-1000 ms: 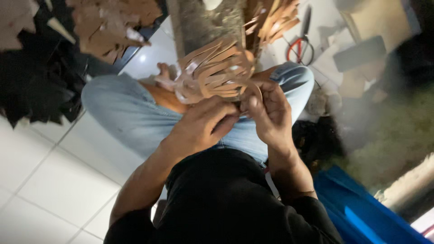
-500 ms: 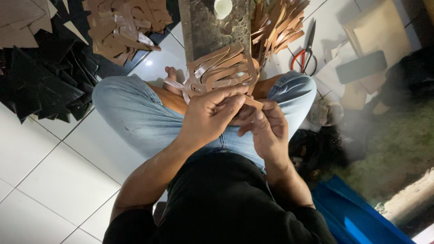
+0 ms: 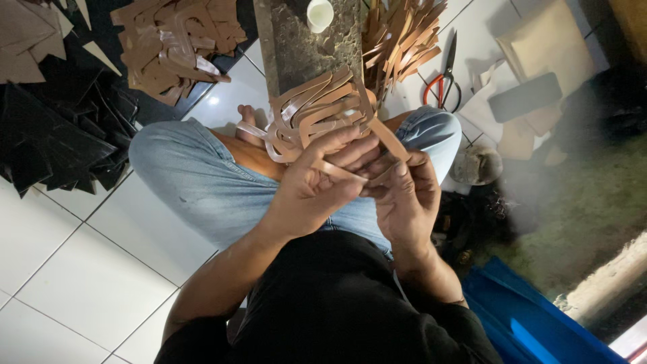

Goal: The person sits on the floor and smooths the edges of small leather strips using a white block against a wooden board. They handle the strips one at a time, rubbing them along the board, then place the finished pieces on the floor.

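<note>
Both hands' grip clamped on tan strip [image 3: 387, 138]; strip bundle [image 3: 317, 111], scissors [image 3: 445, 81] beyond.

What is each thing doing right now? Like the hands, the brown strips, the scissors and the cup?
Left hand: curled round a strip.
Right hand: pinching the same strip.
Held strip: tan, gripped by both hands.
Strip bundle: looped, resting on the lap.
Scissors: lying shut on the floor.
Cup: upright on the board.
Black sheets: heaped on the floor.
</note>
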